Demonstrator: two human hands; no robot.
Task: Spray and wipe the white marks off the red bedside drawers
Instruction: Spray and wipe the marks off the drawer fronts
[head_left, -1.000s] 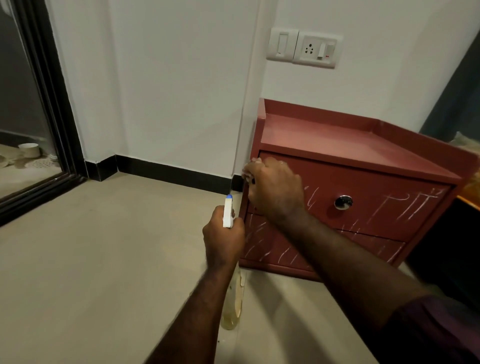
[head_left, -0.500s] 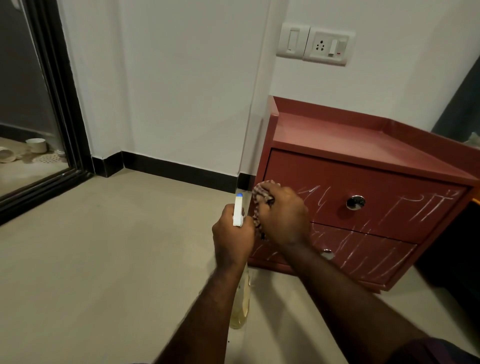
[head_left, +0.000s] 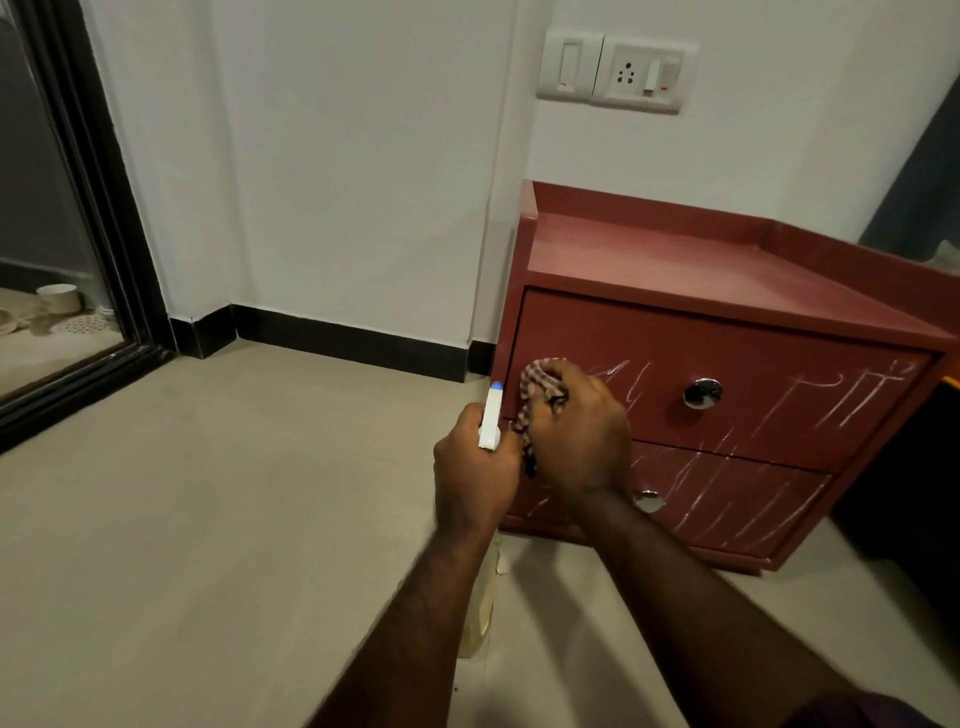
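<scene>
On the head camera, we look down at the red bedside drawers (head_left: 727, 291). They stand on the floor (head_left: 208, 519) by the white wall.

Our right hand (head_left: 576, 436) has its fingers curled tight round a checked cloth (head_left: 540, 384). It presses the cloth on the left end of the top drawer (head_left: 779, 374). Our left hand (head_left: 475, 478) has its fingers wrapped round the spray bottle (head_left: 491, 418), just beside the right hand. The bottle's white top with its blue tip sticks up above the hand. The rest of the bottle hangs down under the hand.

A second ago the right hand was up at the top left corner of that drawer. Now it is lower, near the line where the top drawer meets the bottom drawer (head_left: 727, 499). So we think the cloth is rubbing downwards. The left hand and the bottle have stayed close beside it.

The bit of the top drawer above the cloth looks plain red, with no lines on it. But white marks (head_left: 852, 400) are still there on the right of the round silver knob (head_left: 702, 393). A few more sit just beside the right hand, and lots run across the bottom drawer.

So we think the job has only just begun. The wiping has to go on to the right and then down. More spray may be needed there first.
</scene>
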